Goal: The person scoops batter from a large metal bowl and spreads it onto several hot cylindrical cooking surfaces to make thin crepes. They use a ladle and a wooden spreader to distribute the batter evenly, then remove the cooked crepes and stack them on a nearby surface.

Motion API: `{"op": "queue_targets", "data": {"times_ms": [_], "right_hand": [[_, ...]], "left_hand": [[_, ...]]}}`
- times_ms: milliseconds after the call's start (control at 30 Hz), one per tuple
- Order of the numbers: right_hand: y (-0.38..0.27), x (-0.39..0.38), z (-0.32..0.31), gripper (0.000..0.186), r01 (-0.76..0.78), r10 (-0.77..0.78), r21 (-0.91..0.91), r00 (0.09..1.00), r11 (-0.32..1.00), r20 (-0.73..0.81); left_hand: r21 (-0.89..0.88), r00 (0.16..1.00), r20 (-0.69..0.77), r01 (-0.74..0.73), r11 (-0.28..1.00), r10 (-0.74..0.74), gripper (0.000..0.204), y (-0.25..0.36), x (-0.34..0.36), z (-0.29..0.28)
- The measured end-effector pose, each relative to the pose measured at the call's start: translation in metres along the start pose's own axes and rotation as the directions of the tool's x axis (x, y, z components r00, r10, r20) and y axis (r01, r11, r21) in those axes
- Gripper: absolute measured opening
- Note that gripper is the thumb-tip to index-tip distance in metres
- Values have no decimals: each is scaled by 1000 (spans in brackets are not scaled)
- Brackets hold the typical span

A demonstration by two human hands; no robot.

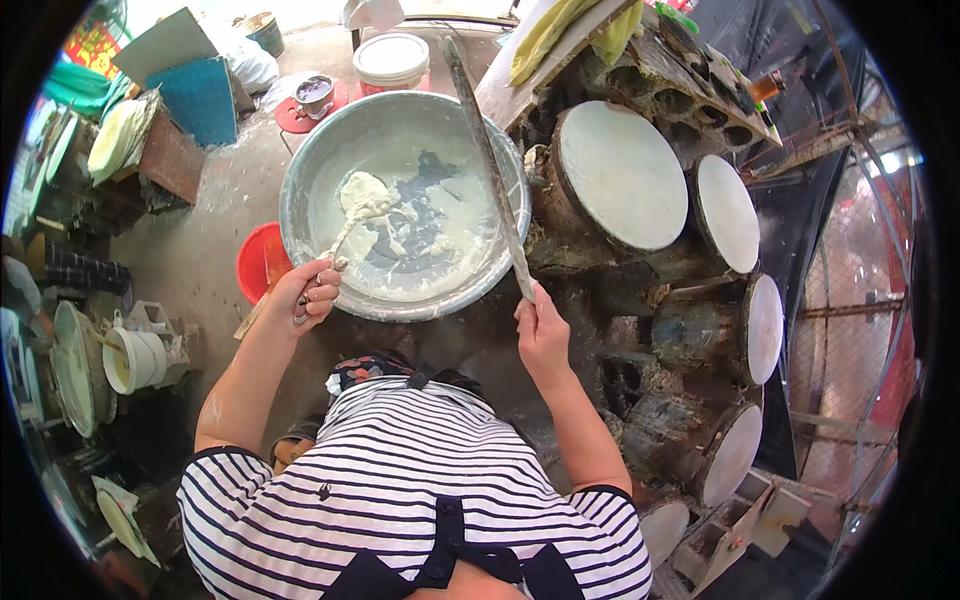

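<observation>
Left fingers wrap the ladle's handle, right fingers grip the stick. Ladle head's over the basin, stick slants across its right side; keep grips firm, ladle low above paste.

The person wears a white, short-sleeved fabric shirt with narrow, dark horizontal stripes; a plain dark left cuff band and a matching dark right cuff band edge the sleeves; a dark, spread fabric collar meets a short, dark buttoned placket with round, dark buttons; a small, dark chest motif sits on the left side; at the waist shows a dark, multicoloured patterned cloth; pale flecks dot the bare left forearm.
</observation>
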State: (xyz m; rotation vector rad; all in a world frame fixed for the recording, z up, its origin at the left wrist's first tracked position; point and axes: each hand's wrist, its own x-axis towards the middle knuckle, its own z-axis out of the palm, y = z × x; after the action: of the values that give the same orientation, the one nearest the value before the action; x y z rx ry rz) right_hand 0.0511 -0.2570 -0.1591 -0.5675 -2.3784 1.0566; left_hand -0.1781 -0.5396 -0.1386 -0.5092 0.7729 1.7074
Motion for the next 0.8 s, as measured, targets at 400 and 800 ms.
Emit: {"op": "queue_targets", "data": {"times_ms": [400, 800], "right_hand": [[7, -10, 17, 28, -242, 315, 269, 908, 932, -276], [84, -118, -5, 23, -597, 607, 152, 794, 788, -26]], "left_hand": [[-74, 982, 173, 95, 993, -81, 20, -11, -36, 105], [610, 985, 63, 89, 787, -161, 21, -40, -13, 198]]}}
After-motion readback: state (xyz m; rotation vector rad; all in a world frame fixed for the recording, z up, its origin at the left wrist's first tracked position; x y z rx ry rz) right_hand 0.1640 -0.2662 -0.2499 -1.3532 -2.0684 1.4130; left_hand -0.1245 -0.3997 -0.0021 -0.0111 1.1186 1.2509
